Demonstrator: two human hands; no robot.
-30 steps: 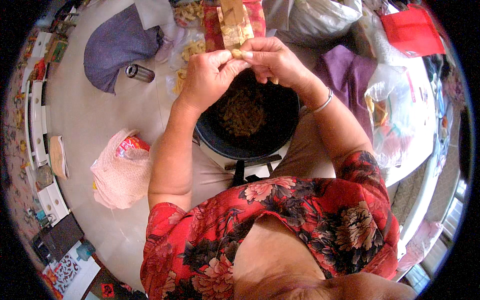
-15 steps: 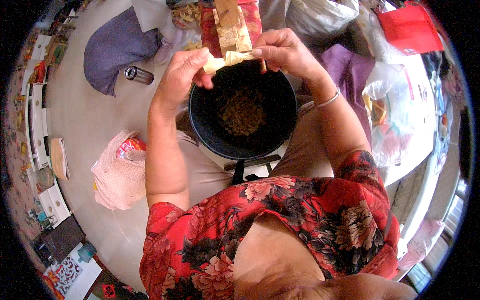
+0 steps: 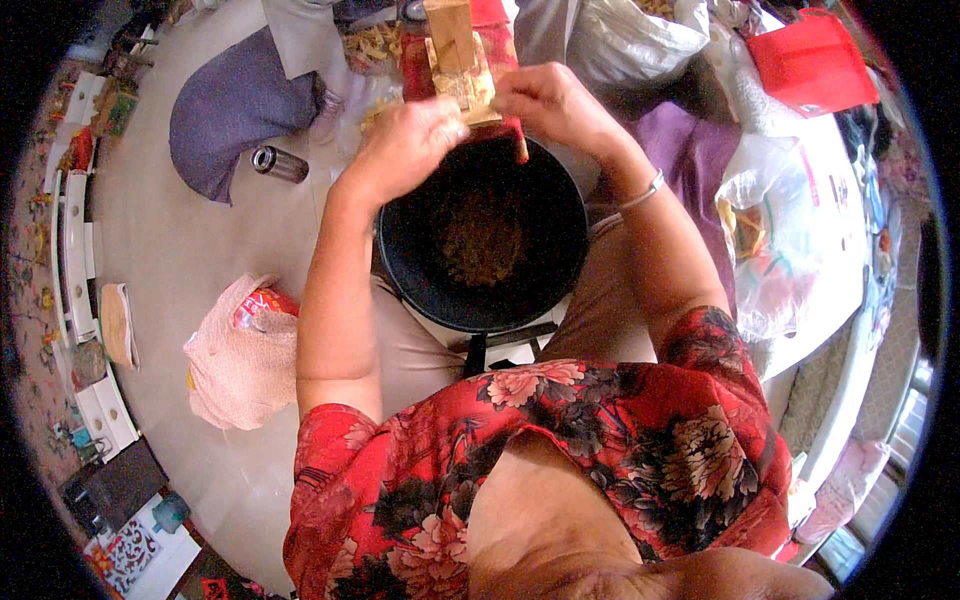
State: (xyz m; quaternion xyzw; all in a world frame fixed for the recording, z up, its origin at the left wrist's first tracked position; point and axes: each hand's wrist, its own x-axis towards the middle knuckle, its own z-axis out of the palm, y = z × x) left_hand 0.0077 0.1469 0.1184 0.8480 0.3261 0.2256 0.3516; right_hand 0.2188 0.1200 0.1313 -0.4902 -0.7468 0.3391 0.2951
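Observation:
A black pan (image 3: 420, 270) rests on my lap with a heap of brown shreds (image 3: 482, 236) in its middle. Above its far rim, my left hand (image 3: 405, 145) and my right hand (image 3: 548, 100) both pinch a small yellowish paper sheet (image 3: 468, 92). Just beyond the sheet stands a stack of similar brown-and-yellow paper (image 3: 448, 30) on red wrapping (image 3: 495, 40). A silver bracelet (image 3: 640, 192) circles my right wrist.
On the pale floor lie a purple-grey cloth (image 3: 235, 105), a small dark can (image 3: 278, 163) and a pink bag (image 3: 235, 355). Plastic bags (image 3: 790, 230), a purple cloth (image 3: 690, 150) and a red box (image 3: 810, 60) crowd the right. White furniture (image 3: 75, 260) runs along the left.
Both hands have moved up and away from the pan's middle to its far rim, still working the small paper sheet between the fingers.

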